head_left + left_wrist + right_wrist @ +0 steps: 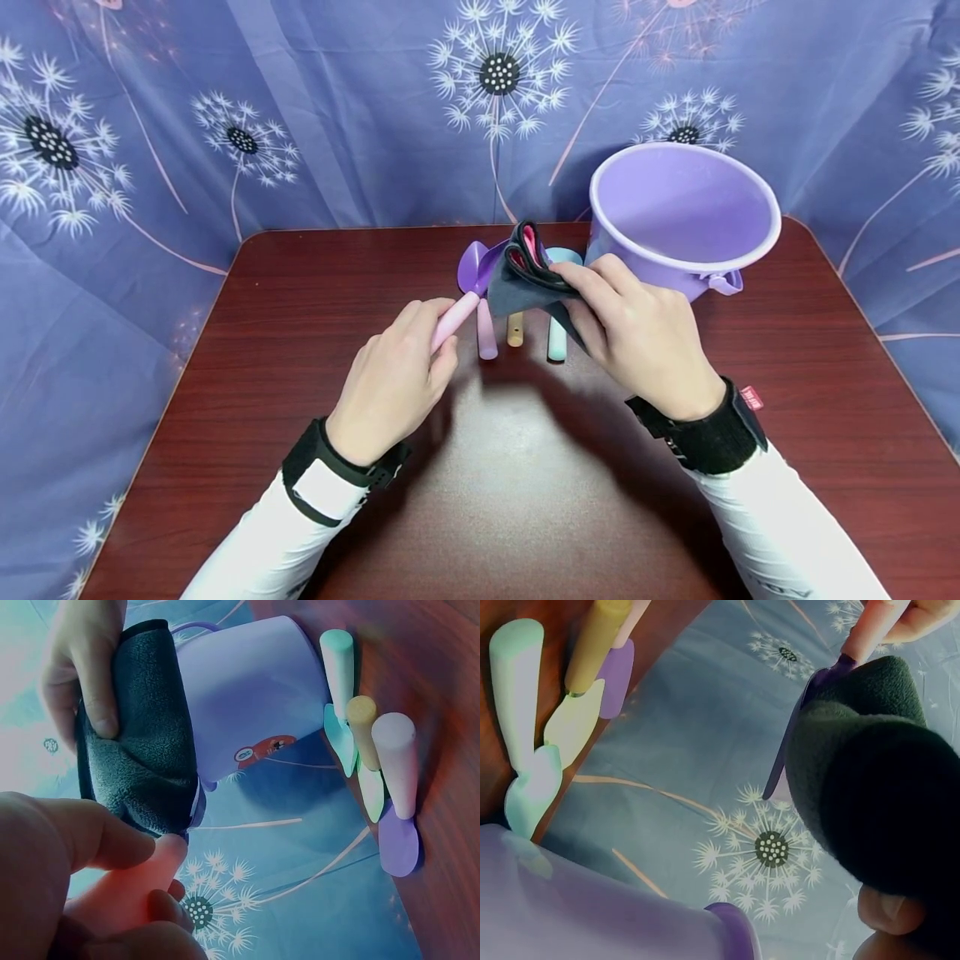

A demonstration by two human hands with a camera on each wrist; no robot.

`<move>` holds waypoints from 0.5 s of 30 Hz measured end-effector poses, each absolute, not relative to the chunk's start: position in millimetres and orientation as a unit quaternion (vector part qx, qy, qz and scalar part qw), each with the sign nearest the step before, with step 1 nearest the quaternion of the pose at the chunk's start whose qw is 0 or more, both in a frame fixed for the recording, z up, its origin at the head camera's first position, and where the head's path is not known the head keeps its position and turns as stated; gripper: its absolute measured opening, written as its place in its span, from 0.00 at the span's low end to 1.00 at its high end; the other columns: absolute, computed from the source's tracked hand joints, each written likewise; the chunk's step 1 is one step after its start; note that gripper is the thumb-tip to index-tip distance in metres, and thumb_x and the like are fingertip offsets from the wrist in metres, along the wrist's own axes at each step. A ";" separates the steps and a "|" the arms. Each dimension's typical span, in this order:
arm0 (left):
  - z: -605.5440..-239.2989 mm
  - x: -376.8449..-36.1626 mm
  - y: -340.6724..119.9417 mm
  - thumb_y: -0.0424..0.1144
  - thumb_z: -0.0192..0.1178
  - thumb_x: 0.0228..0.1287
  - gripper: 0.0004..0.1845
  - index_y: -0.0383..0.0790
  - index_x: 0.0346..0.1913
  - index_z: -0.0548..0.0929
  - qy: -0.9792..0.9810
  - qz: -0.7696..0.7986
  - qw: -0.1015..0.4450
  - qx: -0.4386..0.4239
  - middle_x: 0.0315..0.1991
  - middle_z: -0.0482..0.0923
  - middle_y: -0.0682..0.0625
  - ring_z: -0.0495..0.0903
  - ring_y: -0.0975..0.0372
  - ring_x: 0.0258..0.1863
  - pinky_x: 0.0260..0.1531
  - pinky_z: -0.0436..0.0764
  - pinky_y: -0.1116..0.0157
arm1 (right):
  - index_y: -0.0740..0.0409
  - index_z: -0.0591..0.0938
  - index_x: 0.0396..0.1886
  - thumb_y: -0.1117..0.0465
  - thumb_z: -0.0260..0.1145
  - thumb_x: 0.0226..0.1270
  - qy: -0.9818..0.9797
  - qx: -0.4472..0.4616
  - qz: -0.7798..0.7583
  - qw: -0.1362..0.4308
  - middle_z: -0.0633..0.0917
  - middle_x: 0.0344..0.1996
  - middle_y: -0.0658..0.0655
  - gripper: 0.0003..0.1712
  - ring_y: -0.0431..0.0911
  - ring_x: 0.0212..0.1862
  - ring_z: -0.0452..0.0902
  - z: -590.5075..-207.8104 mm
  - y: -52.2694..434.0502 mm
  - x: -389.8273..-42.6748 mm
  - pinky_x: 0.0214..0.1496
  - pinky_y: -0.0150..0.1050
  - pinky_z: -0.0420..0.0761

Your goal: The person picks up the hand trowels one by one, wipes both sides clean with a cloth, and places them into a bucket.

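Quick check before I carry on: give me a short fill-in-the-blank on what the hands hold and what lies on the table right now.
1. The left hand grips a purple scoop by its ____ handle.
2. The right hand holds a folded dark ____ against the scoop.
3. The purple bucket stands on the table beside the ____ hand.
4. Besides the held scoop, ____ more scoops lie on the table.

Missing words: pink; cloth; right; three

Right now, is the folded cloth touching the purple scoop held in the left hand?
Touching. The right wrist view shows the dark cloth pressed against the purple scoop blade; the head view agrees, with the cloth covering the scoop's bowl.
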State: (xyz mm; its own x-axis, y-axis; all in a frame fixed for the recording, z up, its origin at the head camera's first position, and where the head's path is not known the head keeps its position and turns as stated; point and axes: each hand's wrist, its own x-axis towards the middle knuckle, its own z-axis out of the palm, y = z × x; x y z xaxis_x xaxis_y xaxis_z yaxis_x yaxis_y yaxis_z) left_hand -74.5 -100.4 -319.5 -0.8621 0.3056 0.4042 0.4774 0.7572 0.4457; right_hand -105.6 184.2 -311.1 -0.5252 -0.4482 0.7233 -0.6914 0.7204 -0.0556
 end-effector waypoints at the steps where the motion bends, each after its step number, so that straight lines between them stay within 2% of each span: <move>1: -319.5 -74.5 -100.4 0.32 0.63 0.69 0.18 0.39 0.61 0.80 -0.925 -0.276 0.155 -0.211 0.39 0.78 0.49 0.72 0.58 0.21 0.18 0.75 0.59 | 0.58 0.83 0.64 0.59 0.61 0.79 -0.857 0.329 0.169 0.359 0.80 0.36 0.58 0.20 0.51 0.19 0.69 -310.9 185.0 -106.0 0.15 0.45 0.66; 5: -319.4 -74.2 -100.5 0.33 0.66 0.69 0.20 0.39 0.62 0.79 -0.928 -0.269 0.156 -0.207 0.42 0.81 0.48 0.74 0.57 0.22 0.19 0.77 0.56 | 0.58 0.84 0.65 0.58 0.59 0.80 -0.860 0.310 0.163 0.371 0.80 0.36 0.58 0.20 0.51 0.18 0.70 -309.6 187.9 -106.7 0.14 0.45 0.65; 15: -318.4 -72.9 -100.9 0.35 0.69 0.69 0.22 0.39 0.62 0.75 -0.927 -0.269 0.160 -0.206 0.41 0.80 0.47 0.74 0.55 0.21 0.19 0.76 0.54 | 0.57 0.84 0.64 0.58 0.58 0.80 -0.867 0.277 0.151 0.386 0.82 0.38 0.59 0.20 0.55 0.19 0.73 -306.6 192.4 -107.2 0.14 0.50 0.66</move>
